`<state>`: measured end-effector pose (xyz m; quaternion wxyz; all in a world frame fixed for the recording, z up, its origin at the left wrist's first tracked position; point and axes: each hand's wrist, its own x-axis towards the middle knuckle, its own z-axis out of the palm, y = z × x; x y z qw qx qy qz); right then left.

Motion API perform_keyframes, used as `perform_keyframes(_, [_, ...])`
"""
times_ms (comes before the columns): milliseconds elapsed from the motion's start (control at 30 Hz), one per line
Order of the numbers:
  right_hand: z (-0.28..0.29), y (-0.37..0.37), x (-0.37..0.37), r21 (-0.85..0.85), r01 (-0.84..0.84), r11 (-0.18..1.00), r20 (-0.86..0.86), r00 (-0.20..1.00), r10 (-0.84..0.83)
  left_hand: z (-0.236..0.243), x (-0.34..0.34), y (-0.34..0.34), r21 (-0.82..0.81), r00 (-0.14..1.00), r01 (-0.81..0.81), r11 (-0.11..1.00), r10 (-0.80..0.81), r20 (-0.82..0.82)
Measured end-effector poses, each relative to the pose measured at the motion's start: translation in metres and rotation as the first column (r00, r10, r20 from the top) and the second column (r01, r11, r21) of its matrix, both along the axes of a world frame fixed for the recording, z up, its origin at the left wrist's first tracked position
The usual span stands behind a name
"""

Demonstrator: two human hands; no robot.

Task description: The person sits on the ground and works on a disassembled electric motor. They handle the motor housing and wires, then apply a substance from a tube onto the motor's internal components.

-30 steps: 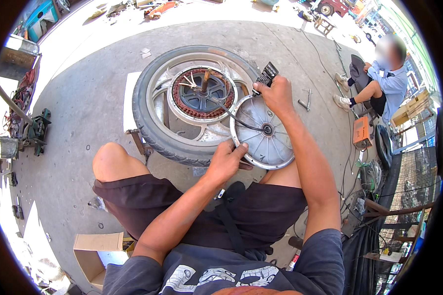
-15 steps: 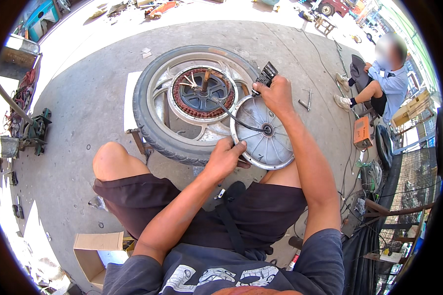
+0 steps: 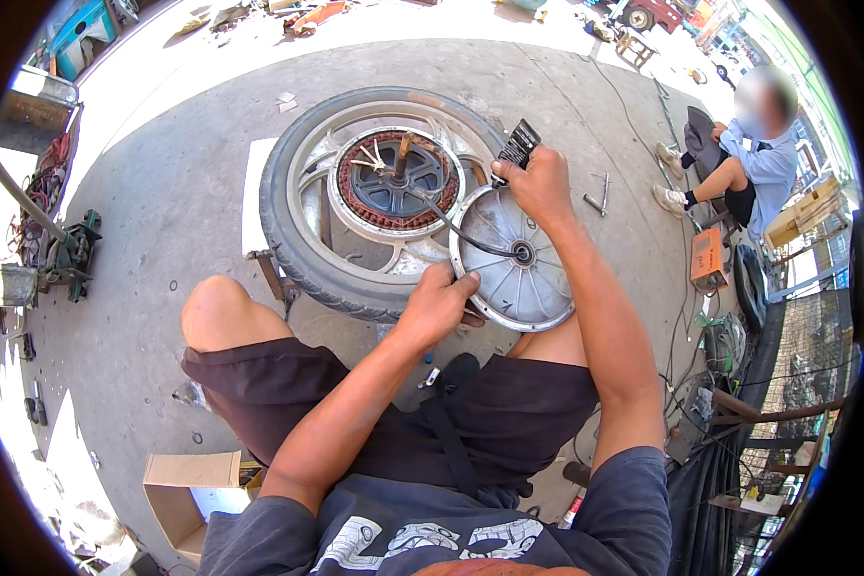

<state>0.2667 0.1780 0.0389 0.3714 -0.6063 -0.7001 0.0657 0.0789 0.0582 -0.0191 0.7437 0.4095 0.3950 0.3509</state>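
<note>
A tyred wheel (image 3: 293, 240) lies on a white support, its hub open on a ring of red-brown motor windings (image 3: 360, 208), with pale wires and a rusty axle. A round silver hub cover (image 3: 509, 293) rests tilted at the wheel's near right, a black cable running from its centre to the hub. My left hand (image 3: 444, 307) grips the cover's lower left rim, thumb on top. My right hand (image 3: 538, 184) is closed on a black tube (image 3: 518, 144) above the cover's upper rim.
Another person (image 3: 758, 168) sits at right beside an orange box (image 3: 707, 259) and cables. A T-shaped tool (image 3: 600, 197) lies right of the wheel. A cardboard box (image 3: 168, 514) is by my left side, metal equipment (image 3: 67, 254) at far left, black bars and mesh at lower right.
My left hand and forearm have shifted very slightly upward along with small movement of my knees. Both hands keep their holds; the wheel and cover look almost unchanged.
</note>
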Motion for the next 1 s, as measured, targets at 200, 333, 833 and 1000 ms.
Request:
perform_keyframes(200, [0.004,-0.002,-0.003,-0.002,-0.005,1.0,0.012,1.0,0.005,0.005,-0.001,0.002,0.005,1.0,0.0,1.0,0.0,-0.004])
perform_keyframes(333, [0.001,-0.001,-0.001,0.002,0.001,1.0,0.029,1.0,-0.001,0.007,-0.002,0.003,0.006,1.0,0.004,1.0,-0.004,-0.012])
perform_keyframes(833, [0.0,0.0,-0.006,0.013,-0.019,1.0,0.023,1.0,0.018,0.003,-0.003,0.009,0.008,0.999,0.027,1.0,-0.027,-0.025])
perform_keyframes(1000, [-0.001,-0.001,-0.005,0.032,-0.026,0.999,0.037,0.999,0.024,0.005,-0.004,0.012,0.006,0.998,0.043,0.999,-0.043,-0.042])
